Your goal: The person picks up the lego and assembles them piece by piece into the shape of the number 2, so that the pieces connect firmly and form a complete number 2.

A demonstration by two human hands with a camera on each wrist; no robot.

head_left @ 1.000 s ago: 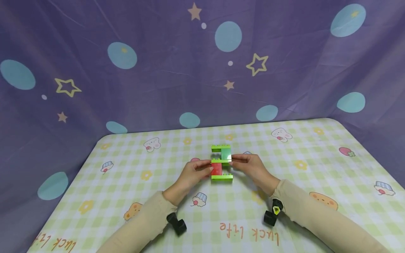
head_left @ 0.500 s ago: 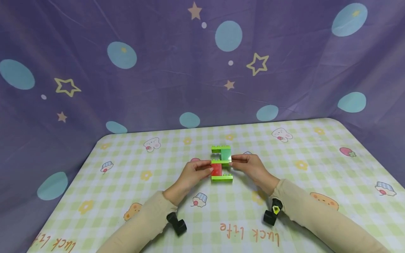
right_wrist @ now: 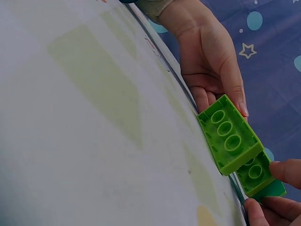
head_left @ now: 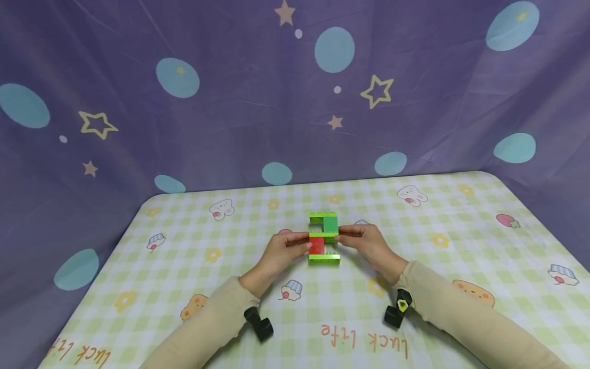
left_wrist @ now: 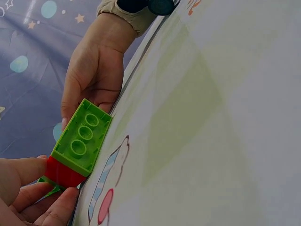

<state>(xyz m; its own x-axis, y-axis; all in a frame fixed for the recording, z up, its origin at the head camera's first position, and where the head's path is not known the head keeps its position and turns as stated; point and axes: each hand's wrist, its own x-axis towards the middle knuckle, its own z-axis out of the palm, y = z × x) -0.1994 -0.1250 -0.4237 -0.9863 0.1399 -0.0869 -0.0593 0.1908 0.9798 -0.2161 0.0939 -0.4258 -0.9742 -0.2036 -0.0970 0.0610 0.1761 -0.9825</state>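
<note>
A structure of toy building bricks lies on the table in the middle of the head view, undersides facing me. Its three lime bricks, front [head_left: 324, 259], middle and back, stand in parallel rows. At the left, a red brick [head_left: 316, 246] joins front and middle; a darker green brick [head_left: 330, 224] joins middle and back at the right. My left hand [head_left: 278, 252] pinches the red brick between thumb and fingers. From the right, my right hand [head_left: 370, 247] grips the darker green brick, its thumb by the middle lime brick. Hollow lime undersides [left_wrist: 83, 135] show in both wrist views.
A green-and-white checked tablecloth [head_left: 184, 271] with printed cartoon figures covers the table. Behind its far edge hangs a purple curtain [head_left: 230, 138] with stars and blue spots. Black wrist cameras [head_left: 259, 324] sit below both beige sleeves.
</note>
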